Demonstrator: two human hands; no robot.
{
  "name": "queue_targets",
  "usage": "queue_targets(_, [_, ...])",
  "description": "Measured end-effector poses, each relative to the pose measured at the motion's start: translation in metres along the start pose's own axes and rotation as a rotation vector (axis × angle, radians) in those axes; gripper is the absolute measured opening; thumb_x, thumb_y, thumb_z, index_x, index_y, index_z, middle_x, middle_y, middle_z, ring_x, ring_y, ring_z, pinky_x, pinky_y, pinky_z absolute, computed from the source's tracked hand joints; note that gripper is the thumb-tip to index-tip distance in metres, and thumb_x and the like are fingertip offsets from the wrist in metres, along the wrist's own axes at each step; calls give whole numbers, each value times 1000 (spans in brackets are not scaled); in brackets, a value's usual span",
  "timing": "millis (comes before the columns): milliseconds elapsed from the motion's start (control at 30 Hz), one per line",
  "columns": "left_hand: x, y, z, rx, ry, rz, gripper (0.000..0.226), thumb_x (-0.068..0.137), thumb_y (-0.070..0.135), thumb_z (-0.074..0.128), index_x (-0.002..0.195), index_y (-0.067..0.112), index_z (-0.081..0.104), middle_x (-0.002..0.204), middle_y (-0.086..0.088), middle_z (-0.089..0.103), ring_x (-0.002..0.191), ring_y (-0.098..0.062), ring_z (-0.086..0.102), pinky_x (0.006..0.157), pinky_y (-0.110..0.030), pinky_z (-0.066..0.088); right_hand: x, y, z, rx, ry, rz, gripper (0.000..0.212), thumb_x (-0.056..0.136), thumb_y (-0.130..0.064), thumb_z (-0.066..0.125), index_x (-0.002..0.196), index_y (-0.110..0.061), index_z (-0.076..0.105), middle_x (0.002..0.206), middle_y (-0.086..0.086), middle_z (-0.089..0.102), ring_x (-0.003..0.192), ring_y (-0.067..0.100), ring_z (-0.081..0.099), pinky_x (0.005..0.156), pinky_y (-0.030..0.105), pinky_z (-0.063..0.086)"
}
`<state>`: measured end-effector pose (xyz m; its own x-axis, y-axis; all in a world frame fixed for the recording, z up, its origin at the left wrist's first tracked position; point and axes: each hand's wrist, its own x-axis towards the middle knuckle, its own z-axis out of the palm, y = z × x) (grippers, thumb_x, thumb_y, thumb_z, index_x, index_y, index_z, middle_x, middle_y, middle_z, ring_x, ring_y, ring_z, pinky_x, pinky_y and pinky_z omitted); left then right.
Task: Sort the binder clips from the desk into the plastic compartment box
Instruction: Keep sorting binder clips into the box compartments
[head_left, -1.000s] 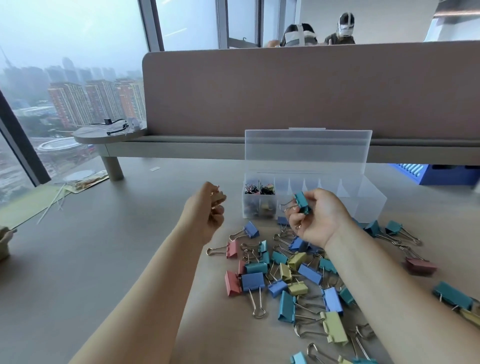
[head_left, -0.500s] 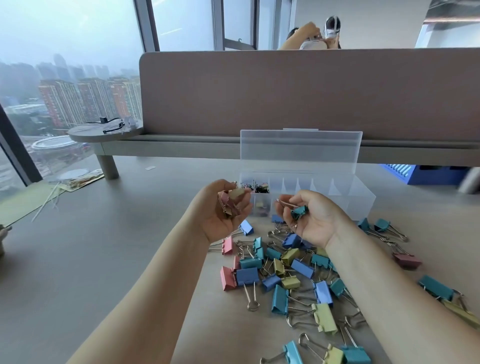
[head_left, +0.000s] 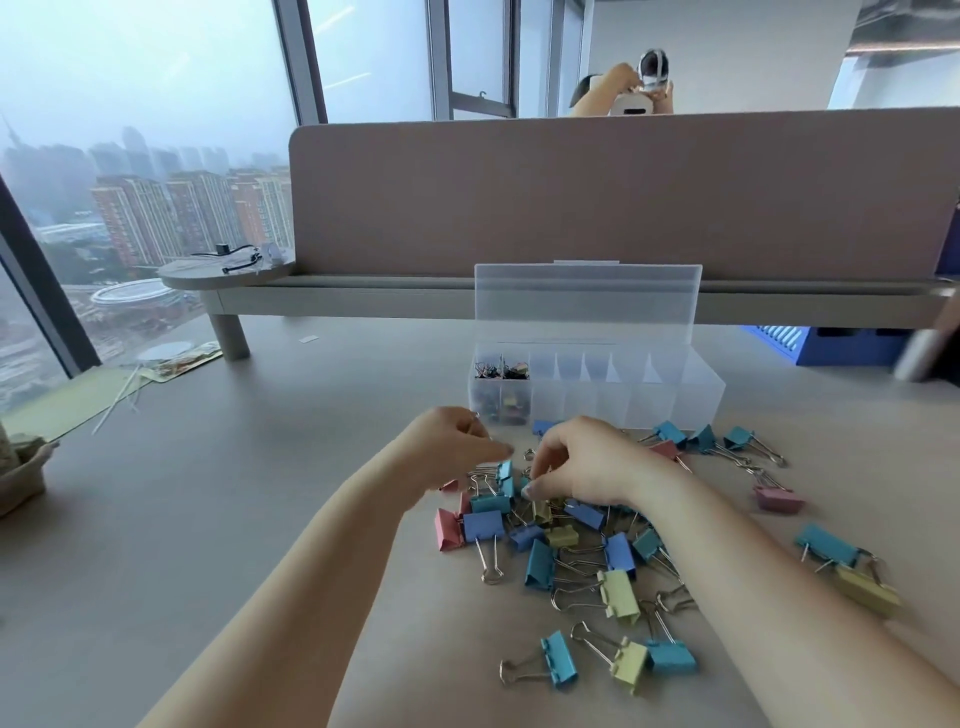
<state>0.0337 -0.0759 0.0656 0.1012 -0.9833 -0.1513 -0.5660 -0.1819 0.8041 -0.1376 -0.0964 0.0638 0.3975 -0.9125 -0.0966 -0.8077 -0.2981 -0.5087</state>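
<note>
Reaching into the binder clips (head_left: 540, 564) heaped on the surface (head_left: 260, 519), just in front of the open compartment box (head_left: 675, 400). Left hand (head_left: 447, 452) has its fingers curled, right hand (head_left: 587, 467) has its fingers bent down into the pile — can't tell if either holds a clip. Clips look light and stiff, and the wire handles tangle — pinch the coloured body, not the loops.

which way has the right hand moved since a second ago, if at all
yes, the right hand dropped from in front of the compartment box down to the clip pile
</note>
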Motion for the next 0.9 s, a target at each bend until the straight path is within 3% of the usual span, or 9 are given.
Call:
queue_targets(167, [-2, -4, 0, 462, 32, 145, 20, 74, 41, 74, 83, 27, 62, 73, 11, 55, 66, -10, 52, 62, -23, 44, -3, -6, 6, -184, 27, 24, 28, 78, -44, 72, 96, -22, 69, 95, -3, 67, 90, 18, 63, 82, 35, 53])
queue_targets(267, [-2, -6, 5, 523, -28, 140, 31, 70, 44, 75, 95, 30, 64, 78, 13, 53, 74, -12, 54, 70, -28, 48, -1, -9, 11, -299, 34, 17, 27, 79, -38, 67, 101, -21, 70, 104, 3, 70, 96, 23, 65, 81, 36, 53])
queue_targets(433, [1, -8, 11, 523, -43, 179, 25, 72, 33, 71, 95, 30, 64, 76, 10, 56, 67, -13, 53, 65, -25, 46, 1, -5, 4, -274, 14, 12, 21, 85, -21, 60, 102, -28, 69, 106, -7, 66, 98, 19, 61, 84, 34, 54])
queue_targets(500, [1, -8, 11, 528, -37, 191, 25, 72, 35, 72, 96, 31, 63, 79, 10, 57, 68, -13, 54, 64, -25, 45, 2, -3, 4, -243, 29, 18, 17, 85, -29, 62, 100, -26, 70, 106, -5, 68, 98, 21, 62, 86, 37, 54])
queue_targets(600, [1, -8, 12, 526, -49, 223, 24, 73, 35, 72, 96, 31, 65, 82, 10, 58, 71, -12, 54, 64, -25, 46, 4, -3, 9, -270, 76, 17, 32, 80, -44, 65, 97, -18, 70, 102, 5, 70, 95, 25, 65, 79, 39, 54])
queue_targets(733, [4, -10, 17, 566, -18, 243, 20, 72, 34, 70, 92, 29, 66, 80, 10, 57, 76, -15, 56, 65, -25, 44, 5, -6, 15, -362, 100, 3, 29, 77, -40, 68, 97, -19, 68, 99, 3, 68, 90, 23, 64, 63, 28, 43])
queue_targets(900, [7, -12, 19, 568, -7, 269, 21, 74, 37, 68, 93, 30, 63, 76, 12, 51, 78, -16, 54, 66, -26, 43, 5, -4, 12, -157, 118, 8, 28, 80, -36, 65, 93, -11, 69, 96, 10, 69, 91, 27, 64, 71, 34, 51])
